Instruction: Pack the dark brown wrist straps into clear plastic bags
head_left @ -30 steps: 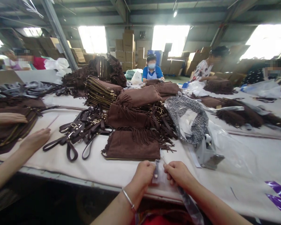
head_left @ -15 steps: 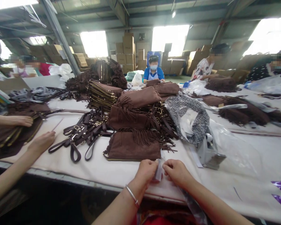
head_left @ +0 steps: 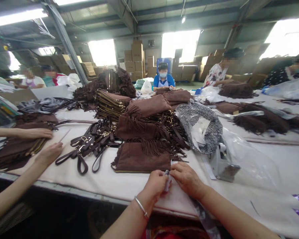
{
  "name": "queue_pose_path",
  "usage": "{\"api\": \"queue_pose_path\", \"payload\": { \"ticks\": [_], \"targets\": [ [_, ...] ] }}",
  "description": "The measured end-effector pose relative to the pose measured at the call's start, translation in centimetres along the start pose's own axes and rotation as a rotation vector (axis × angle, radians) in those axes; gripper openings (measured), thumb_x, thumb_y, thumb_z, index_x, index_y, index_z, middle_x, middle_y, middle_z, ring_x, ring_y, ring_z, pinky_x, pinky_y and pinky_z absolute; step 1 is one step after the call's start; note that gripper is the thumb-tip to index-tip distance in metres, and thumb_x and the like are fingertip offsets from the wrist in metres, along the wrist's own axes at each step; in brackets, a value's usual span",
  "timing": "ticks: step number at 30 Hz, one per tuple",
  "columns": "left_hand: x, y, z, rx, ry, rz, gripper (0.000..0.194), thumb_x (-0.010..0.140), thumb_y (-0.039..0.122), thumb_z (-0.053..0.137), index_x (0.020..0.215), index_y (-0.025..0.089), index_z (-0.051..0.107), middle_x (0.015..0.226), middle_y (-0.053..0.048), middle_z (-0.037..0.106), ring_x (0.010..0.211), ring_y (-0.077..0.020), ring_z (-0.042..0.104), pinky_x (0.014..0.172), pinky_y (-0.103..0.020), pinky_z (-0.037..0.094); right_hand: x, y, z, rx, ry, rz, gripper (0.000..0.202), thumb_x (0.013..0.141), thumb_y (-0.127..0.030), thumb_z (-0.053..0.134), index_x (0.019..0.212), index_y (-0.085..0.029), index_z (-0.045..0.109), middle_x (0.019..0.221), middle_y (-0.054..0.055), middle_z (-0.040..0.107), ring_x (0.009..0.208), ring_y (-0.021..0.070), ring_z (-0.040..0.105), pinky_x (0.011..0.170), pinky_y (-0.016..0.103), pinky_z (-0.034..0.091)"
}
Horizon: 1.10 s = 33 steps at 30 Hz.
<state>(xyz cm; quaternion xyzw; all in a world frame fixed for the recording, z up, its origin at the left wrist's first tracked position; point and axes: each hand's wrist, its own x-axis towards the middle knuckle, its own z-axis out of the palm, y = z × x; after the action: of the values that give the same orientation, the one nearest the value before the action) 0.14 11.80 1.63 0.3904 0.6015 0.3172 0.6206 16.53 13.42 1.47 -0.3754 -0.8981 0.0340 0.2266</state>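
Note:
My left hand (head_left: pixel 157 183), a silver bangle at its wrist, is closed on a small folded piece of clear plastic (head_left: pixel 166 182). My right hand (head_left: pixel 185 176) is beside it, fingers pressed together near the plastic; what they pinch, if anything, is hidden. Just beyond both hands lies a flat brown fringed bag (head_left: pixel 142 157), its zip edge towards me. More brown fringed bags (head_left: pixel 149 106) are heaped behind it. A clear plastic strip (head_left: pixel 205 215) hangs by the table edge below my right forearm.
Dark straps with gold clasps (head_left: pixel 89 142) lie left of the bag. On the right stand a speckled cloth in plastic (head_left: pixel 198 126) and a white tape dispenser (head_left: pixel 224 167). A co-worker's hands (head_left: pixel 48 154) rest by bags at the left. Other people sit around the table.
My right hand has moved in towards my left, and its fingers have turned over. The plastic in my left hand looks more bunched. The co-worker's upper hand has slid right over the bags.

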Motion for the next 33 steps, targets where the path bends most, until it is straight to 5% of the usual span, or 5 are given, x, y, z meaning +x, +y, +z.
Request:
{"api": "queue_pose_path", "payload": {
  "ticks": [5, 9, 14, 20, 33],
  "targets": [
    [-0.1, -0.5, -0.2, 0.123, 0.09, 0.164, 0.011, 0.077, 0.021, 0.055, 0.072, 0.015, 0.063, 0.065, -0.002, 0.06, 0.062, -0.013, 0.052, 0.058, -0.025, 0.038, 0.9, 0.4, -0.1, 0.061, -0.057, -0.043, 0.014, 0.087, -0.013, 0.052, 0.087, -0.019, 0.066, 0.087, 0.007, 0.066, 0.085, 0.0189, 0.056, 0.079, 0.032, 0.043],
    [0.1, -0.8, -0.3, 0.337, 0.159, 0.371, 0.018, 0.081, 0.021, 0.049, 0.078, 0.016, 0.066, 0.079, -0.006, 0.067, 0.077, -0.0178, 0.057, 0.07, -0.028, 0.039, 1.9, 0.3, -0.6, 0.214, -0.118, 0.131, 0.018, 0.084, -0.011, 0.052, 0.083, -0.019, 0.069, 0.079, 0.004, 0.068, 0.078, 0.0165, 0.06, 0.073, 0.027, 0.044],
    [-0.1, -1.0, -0.4, 0.45, 0.174, 0.436, 0.027, 0.087, 0.038, 0.048, 0.083, 0.017, 0.064, 0.081, -0.006, 0.068, 0.077, -0.0193, 0.06, 0.068, -0.028, 0.04, 3.3, 0.2, -1.5, 0.338, -0.191, 0.293, 0.024, 0.075, -0.009, 0.054, 0.089, -0.021, 0.07, 0.082, 0.001, 0.072, 0.077, 0.0156, 0.063, 0.071, 0.025, 0.044],
    [-0.7, -1.2, -0.7, 0.673, 0.225, 0.496, 0.021, 0.087, 0.033, 0.048, 0.093, 0.02, 0.062, 0.09, -0.007, 0.068, 0.084, -0.0207, 0.062, 0.073, -0.028, 0.041, 4.8, 0.8, -1.9, 0.266, -0.375, 0.109, 0.029, 0.074, -0.01, 0.053, 0.089, -0.022, 0.074, 0.086, 0.002, 0.074, 0.082, 0.0166, 0.065, 0.074, 0.024, 0.045],
    [-0.1, 0.0, -1.3, 0.795, 0.081, 0.405, 0.027, 0.086, 0.034, 0.046, 0.094, 0.018, 0.066, 0.097, -0.011, 0.07, 0.091, -0.0238, 0.062, 0.078, -0.03, 0.041, 4.7, 0.5, -1.9, 0.067, -0.412, -0.01, 0.019, 0.078, -0.012, 0.052, 0.075, -0.017, 0.07, 0.079, 0.006, 0.068, 0.078, 0.0178, 0.06, 0.07, 0.026, 0.041]
  ]
}}
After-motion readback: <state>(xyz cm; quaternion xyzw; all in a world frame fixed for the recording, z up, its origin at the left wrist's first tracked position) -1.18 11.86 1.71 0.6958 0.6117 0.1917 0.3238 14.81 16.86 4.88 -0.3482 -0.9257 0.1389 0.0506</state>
